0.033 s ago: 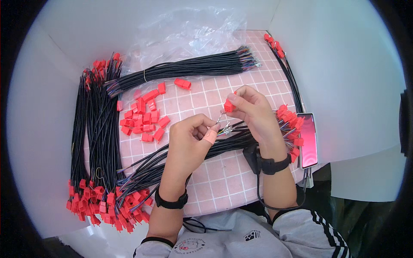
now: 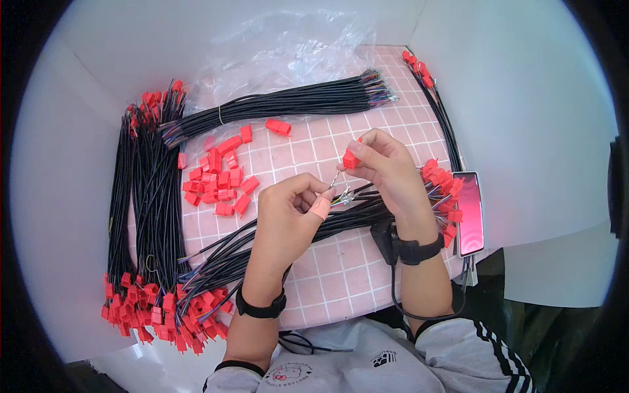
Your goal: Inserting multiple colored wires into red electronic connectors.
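Note:
My right hand (image 2: pixel 381 165) pinches a red plastic connector housing (image 2: pixel 350 159) between thumb and fingers. Just below and left of it, my left hand (image 2: pixel 295 204) closes on a thin wire (image 2: pixel 335 179), its metal tip pointing up close to the housing. Whether the tip touches the housing, I cannot tell. Several other bare terminal ends (image 2: pixel 346 196) fan out beside my left fingertips. Under both hands runs a loose bundle of black cables (image 2: pixel 350 223), with red housings (image 2: pixel 440 178) on its right-hand ends. A bandage-like wrap covers part of my left thumb.
Loose red housings (image 2: pixel 223 178) lie left of my hands. A tied black cable bundle (image 2: pixel 288 101) rests behind them on clear plastic (image 2: pixel 282 49). Cables with red housings (image 2: pixel 154 196) are heaped at left; a few more (image 2: pixel 439 111) lie far right. A phone (image 2: pixel 470 216) sits at the right edge.
The red housing in my right hand has shifted very slightly. My left hand stays in place, and everything else is as it was.

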{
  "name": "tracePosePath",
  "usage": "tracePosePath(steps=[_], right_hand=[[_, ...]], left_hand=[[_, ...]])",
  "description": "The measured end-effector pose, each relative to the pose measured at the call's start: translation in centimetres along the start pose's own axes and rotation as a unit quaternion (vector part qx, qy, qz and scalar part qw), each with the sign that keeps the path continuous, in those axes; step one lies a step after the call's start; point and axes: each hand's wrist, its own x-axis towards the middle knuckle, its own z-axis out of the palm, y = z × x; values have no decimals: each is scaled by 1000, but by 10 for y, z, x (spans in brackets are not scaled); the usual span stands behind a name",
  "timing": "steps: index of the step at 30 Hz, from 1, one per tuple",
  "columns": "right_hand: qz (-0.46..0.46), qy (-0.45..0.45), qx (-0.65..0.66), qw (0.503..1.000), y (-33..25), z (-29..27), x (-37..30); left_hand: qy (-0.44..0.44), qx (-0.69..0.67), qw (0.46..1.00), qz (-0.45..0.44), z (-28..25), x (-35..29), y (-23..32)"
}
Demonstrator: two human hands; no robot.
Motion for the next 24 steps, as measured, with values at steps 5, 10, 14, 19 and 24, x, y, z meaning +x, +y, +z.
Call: tracePosePath(steps=[5,10,14,19,24], right_hand=[[-7,0,-3,1000,0,2,3],[-10,-6,-8,1000,-1,5,0],[-20,-15,-9,1000,-1,8,0],[-25,-31,-15,999,-2,9,-1],[-44,-39,-34,998,1,10,-2]], left_hand=[[-15,0,1000,-12,-1,1,2],[-21,7,1000,-17,0,2,3],[-21,2,1000,-19,0,2,-1],[-17,-3,1000,-20,-1,3,1],[-17,-9,1000,-20,-1,3,1]])
